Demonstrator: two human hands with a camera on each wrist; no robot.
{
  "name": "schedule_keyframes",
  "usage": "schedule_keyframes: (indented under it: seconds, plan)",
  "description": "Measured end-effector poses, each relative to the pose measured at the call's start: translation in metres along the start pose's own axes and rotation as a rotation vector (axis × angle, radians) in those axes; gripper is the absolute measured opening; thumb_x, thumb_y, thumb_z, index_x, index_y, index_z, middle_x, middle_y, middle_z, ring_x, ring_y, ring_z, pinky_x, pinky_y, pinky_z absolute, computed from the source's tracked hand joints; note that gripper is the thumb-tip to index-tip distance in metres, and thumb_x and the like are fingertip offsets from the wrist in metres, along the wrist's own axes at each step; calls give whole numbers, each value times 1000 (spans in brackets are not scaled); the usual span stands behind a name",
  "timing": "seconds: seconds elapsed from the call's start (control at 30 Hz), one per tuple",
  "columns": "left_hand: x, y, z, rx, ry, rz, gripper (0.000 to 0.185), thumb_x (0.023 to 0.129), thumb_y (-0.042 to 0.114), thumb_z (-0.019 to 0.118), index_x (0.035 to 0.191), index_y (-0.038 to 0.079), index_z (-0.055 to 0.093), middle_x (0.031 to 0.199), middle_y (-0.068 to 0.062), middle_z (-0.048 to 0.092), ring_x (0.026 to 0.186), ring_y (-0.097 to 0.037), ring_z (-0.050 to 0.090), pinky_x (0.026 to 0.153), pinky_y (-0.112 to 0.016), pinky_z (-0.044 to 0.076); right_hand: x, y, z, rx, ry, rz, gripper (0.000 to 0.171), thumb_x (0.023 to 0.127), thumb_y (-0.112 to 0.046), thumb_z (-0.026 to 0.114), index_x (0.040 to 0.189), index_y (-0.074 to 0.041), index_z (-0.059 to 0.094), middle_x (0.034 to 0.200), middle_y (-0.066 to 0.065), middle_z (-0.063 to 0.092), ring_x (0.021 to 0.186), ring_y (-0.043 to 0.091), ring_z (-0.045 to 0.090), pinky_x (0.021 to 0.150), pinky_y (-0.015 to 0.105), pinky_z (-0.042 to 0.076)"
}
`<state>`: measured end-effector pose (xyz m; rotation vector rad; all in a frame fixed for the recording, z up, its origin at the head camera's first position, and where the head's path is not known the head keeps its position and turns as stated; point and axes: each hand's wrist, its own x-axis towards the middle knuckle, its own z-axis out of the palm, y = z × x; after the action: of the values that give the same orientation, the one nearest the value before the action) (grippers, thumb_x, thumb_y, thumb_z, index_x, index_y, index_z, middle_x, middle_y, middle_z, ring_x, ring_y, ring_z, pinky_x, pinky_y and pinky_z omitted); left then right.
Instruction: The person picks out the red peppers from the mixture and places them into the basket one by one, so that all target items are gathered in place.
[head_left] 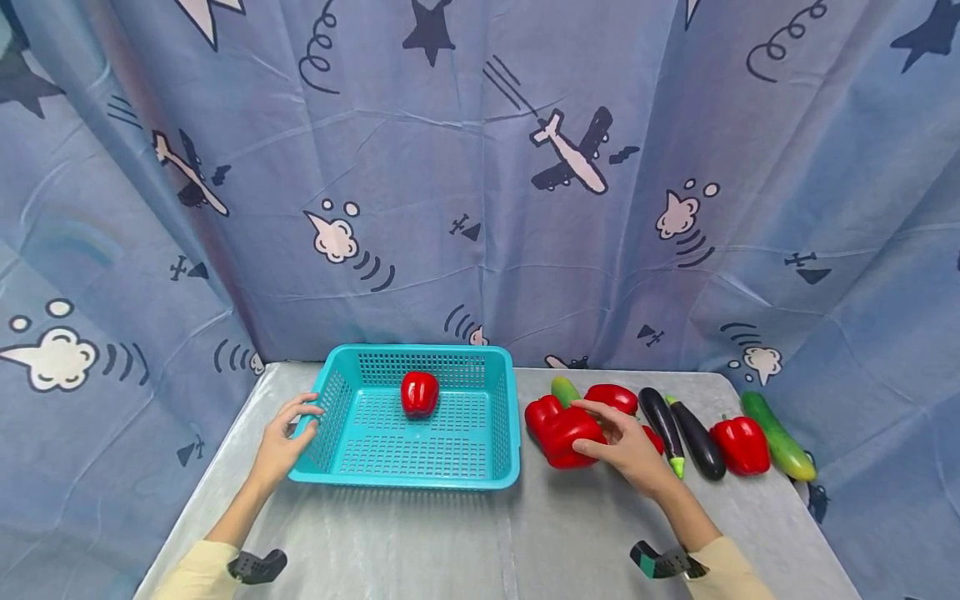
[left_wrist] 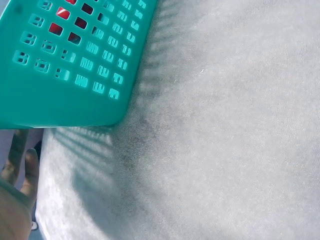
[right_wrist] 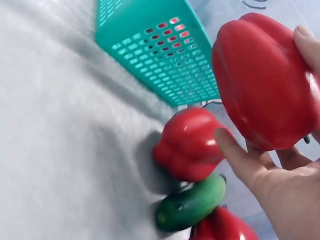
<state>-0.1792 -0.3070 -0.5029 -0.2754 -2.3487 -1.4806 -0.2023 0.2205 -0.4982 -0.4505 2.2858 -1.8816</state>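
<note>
No brand, label or legible writing shows on any item. Your right hand point(head_left: 626, 446) holds a red bell pepper point(head_left: 573, 437), fingers and thumb curled round it; it is glossy, lobed, uniformly red, and sits just right of the teal basket point(head_left: 360, 479) on the grey table point(head_left: 465, 542), touching a second red pepper point(right_wrist: 190, 145) beside a green cucumber point(right_wrist: 190, 207). Your left hand point(head_left: 288, 437) rests at the basket's left wall, fingers loosely bent against the rim. One red pepper in the basket point(head_left: 419, 393) lies near its back wall. Two eggplants point(head_left: 678, 433) lie further right.
</note>
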Motion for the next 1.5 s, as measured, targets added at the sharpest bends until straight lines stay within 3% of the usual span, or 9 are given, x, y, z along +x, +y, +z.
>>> schedule_keyframes:
  seconds: [0.13, 0.23, 0.4, 0.53, 0.7, 0.87, 1.07, 1.27, 1.5]
  plan:
    - [0, 0, 0, -3, 4, 2, 19, 85, -11, 58, 104, -8, 62, 130, -24, 46, 123, -40, 37, 81, -41, 38, 9, -7, 4, 57, -18, -16, 59, 81, -11, 73, 133, -16, 47, 131, 13, 45, 114, 34, 46, 80, 39, 49]
    - [-1, 0, 0, -1, 1, 6, 19, 86, -11, 58, 104, -8, 62, 130, -25, 46, 123, -41, 37, 81, -44, 37, 13, -17, 9, 70, -29, -25, 58, 82, -9, 72, 133, -11, 44, 129, 16, 46, 113, 35, 48, 81, 38, 48]
    - [-1, 2, 0, -4, -2, 7, 19, 86, -11, 57, 104, -9, 61, 130, -26, 45, 124, -42, 36, 83, -54, 34, 14, -45, 19, 10, -24, -40, 60, 82, -11, 72, 135, -7, 45, 132, 14, 44, 116, 37, 42, 78, 39, 50]
    - [0, 3, 0, 10, 3, -6, 19, 85, -12, 57, 104, -9, 62, 130, -25, 46, 124, -42, 36, 84, -48, 36, 16, -60, 26, -1, -16, -46, 57, 84, -12, 70, 135, -5, 46, 133, 13, 45, 116, 36, 40, 77, 39, 50]
    - [1, 2, 0, 15, 8, -3, 19, 85, -11, 58, 104, -8, 62, 130, -25, 46, 124, -41, 37, 82, -35, 38, 24, -62, 31, 29, -33, -52, 56, 85, -12, 69, 136, -7, 46, 137, 10, 41, 117, 35, 40, 78, 42, 50]
    - [1, 1, 0, 18, 6, 1, 19, 85, -11, 58, 104, -8, 62, 130, -25, 46, 124, -41, 37, 81, -36, 38, 36, -59, 37, 60, -39, -72, 56, 82, -11, 73, 132, -10, 48, 146, 8, 29, 118, 36, 43, 78, 43, 49]
    - [1, -4, 0, 18, 5, 38, 18, 85, -12, 58, 102, -9, 61, 128, -27, 46, 121, -44, 38, 80, -33, 38, 56, -44, 47, 97, -60, -108, 52, 80, -11, 75, 125, -10, 50, 126, 13, 49, 109, 36, 50, 75, 44, 50]
    - [1, -16, 0, 36, 4, 68, 16, 85, -10, 58, 102, -9, 61, 127, -29, 45, 118, -45, 39, 76, -29, 38, 64, -50, 61, 73, -84, -117, 51, 79, -20, 76, 124, -15, 54, 118, 10, 53, 106, 35, 51, 73, 43, 51]
    - [0, -3, 0, 11, 6, 42, 18, 84, -13, 58, 102, -9, 61, 127, -28, 46, 120, -45, 38, 77, -32, 38, 72, -55, 77, 48, -94, -141, 47, 81, -24, 75, 124, -19, 57, 116, 9, 56, 102, 35, 53, 70, 42, 52]
